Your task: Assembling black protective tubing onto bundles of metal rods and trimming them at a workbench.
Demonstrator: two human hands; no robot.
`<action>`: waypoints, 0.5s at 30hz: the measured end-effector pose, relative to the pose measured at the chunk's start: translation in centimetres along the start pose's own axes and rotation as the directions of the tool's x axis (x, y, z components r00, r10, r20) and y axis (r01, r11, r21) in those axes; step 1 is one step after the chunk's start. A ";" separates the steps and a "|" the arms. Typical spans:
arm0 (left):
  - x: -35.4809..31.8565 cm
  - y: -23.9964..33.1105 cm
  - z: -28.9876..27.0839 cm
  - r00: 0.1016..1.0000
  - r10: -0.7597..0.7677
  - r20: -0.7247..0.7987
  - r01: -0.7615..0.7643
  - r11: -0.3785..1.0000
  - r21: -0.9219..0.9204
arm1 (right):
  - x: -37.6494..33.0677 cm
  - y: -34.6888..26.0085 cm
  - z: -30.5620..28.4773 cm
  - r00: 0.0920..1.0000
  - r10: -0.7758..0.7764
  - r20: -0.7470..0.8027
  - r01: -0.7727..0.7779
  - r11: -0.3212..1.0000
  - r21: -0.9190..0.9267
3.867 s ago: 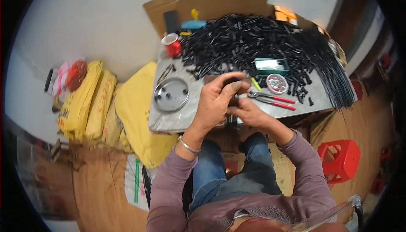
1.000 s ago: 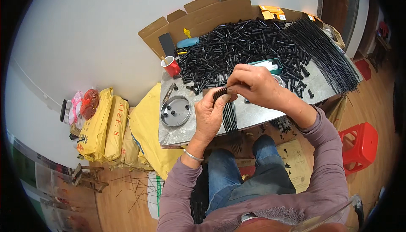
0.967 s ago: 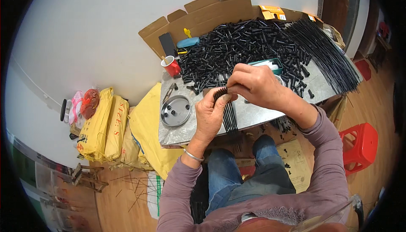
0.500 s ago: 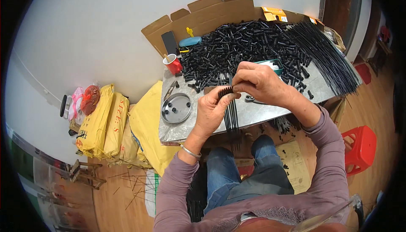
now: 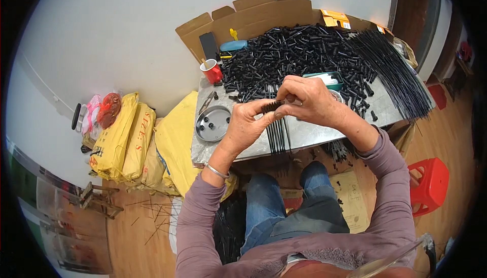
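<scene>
Over the front of the table, my left hand [image 5: 243,126] pinches one end of a row of small black ribbed pieces [image 5: 272,106] between thumb and fingers. My right hand [image 5: 314,103] closes on the other end, its fingers curled and thumb pressed below; its fingertips partly hide that end. Several thin black rods [image 5: 278,138] extend below the hands past the table edge; whether they join the row is hidden. Behind lies a big heap of short black cylindrical parts [image 5: 294,49]. Beside my right hand sits a green box [image 5: 341,81] of white sticks.
A round grey tray [image 5: 199,135] with a few black bits and a red mug [image 5: 214,74] stand on the table's left. Long black rods [image 5: 398,75] lie at right. Cardboard [image 5: 269,14] walls the back. Yellow sacks [image 5: 114,143] are left, a red stool [image 5: 430,186] right.
My right hand has shifted from fingertips above the row's end to a closed grip with the thumb beneath. The row now lies straighter between both hands. The whole view has shifted slightly.
</scene>
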State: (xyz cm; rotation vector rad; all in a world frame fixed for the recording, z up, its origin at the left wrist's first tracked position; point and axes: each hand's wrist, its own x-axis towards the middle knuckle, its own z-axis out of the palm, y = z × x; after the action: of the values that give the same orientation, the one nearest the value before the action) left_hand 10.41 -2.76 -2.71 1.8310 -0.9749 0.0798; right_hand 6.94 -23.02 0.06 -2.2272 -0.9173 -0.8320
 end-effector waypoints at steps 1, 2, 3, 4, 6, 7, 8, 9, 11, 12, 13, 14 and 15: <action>0.0 -0.1 -0.1 1.000 -0.003 -0.004 0.003 1.000 -0.001 | 0.1 0.0 0.0 1.000 -0.002 0.004 0.002 1.000 0.003; 0.0 -0.3 -0.3 1.000 0.030 0.006 -0.030 0.999 0.021 | 0.2 -0.1 0.0 1.000 -0.017 0.015 0.017 1.000 -0.002; 0.0 -0.5 -0.5 0.998 0.063 0.016 -0.063 0.997 0.042 | 0.2 -0.1 0.0 0.999 -0.031 0.025 0.032 0.999 -0.006; 0.1 -0.4 -0.6 0.998 0.063 0.016 -0.064 0.997 0.039 | 0.3 -0.1 0.1 0.999 -0.030 0.028 0.031 1.000 -0.008; 0.2 -0.3 -0.7 0.997 0.081 0.014 -0.081 0.995 0.062 | 0.4 -0.1 0.3 0.997 -0.070 -0.026 0.069 0.997 -0.046; 0.2 -0.4 -0.6 0.997 0.079 0.011 -0.080 0.995 0.061 | 0.4 -0.1 0.5 0.997 -0.071 -0.023 0.070 0.997 -0.045; 0.2 -0.5 -0.6 0.998 0.062 0.011 -0.063 0.994 0.084 | 0.3 -0.3 0.8 0.999 -0.028 -0.039 0.026 0.999 -0.045; 0.2 -0.6 -0.5 0.999 0.045 0.011 -0.046 0.993 0.106 | 0.2 -0.3 1.0 0.998 0.015 -0.055 -0.017 0.999 -0.045; 0.0 -0.4 -0.6 0.999 0.046 0.004 -0.047 0.997 0.065 | 0.3 -0.5 0.9 0.999 -0.004 -0.043 0.002 0.999 -0.040; -0.1 -0.3 -0.6 0.999 0.051 0.001 -0.051 0.998 0.021 | 0.4 -0.4 0.9 0.999 -0.020 -0.033 0.019 0.999 -0.037; -0.1 -0.3 -0.7 0.999 0.048 -0.001 -0.048 0.999 0.020 | 0.5 -0.4 0.7 0.999 -0.020 -0.030 0.019 0.999 -0.036; 0.0 -0.3 -0.9 0.998 0.056 0.028 -0.056 0.998 -0.001 | 0.7 -0.2 0.6 0.999 -0.045 -0.011 0.044 0.999 -0.011; 0.1 -0.3 -1.0 0.996 0.064 0.056 -0.063 0.998 -0.021 | 0.9 -0.1 0.5 0.998 -0.070 0.007 0.070 0.997 0.014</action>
State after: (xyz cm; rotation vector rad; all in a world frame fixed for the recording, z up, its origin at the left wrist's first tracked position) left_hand 11.02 -1.97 -2.40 1.7929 -1.0706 0.0576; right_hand 7.50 -22.29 0.42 -2.1991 -1.0067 -0.8467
